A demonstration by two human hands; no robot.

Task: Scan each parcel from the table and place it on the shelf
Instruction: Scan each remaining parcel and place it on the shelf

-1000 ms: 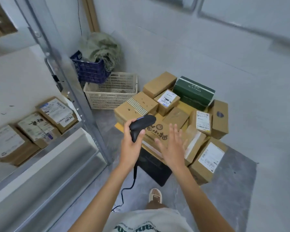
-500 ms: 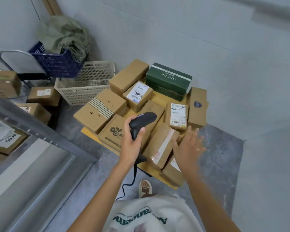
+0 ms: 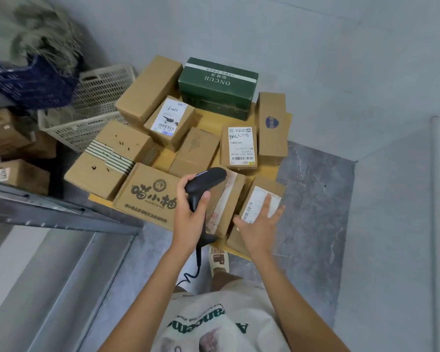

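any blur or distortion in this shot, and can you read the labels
Head view: wide-angle bend bows the wall edges and shelf rail; the green bundle at upper left is smeared; light is soft and even, no glare; "ONCUR" on the green box reads clearly, but the small print on the label under the right hand is too soft.

1. Parcel sorting room or small storeroom: bare grey walls, grey stone-patterned floor (image 3: 313, 189).
2. Labelled cardboard parcels (image 3: 239, 146) heaped on a low yellow table (image 3: 211, 121).
3. Metal shelf (image 3: 61, 214), plastic crates (image 3: 97, 97), handheld scanner (image 3: 203, 184).
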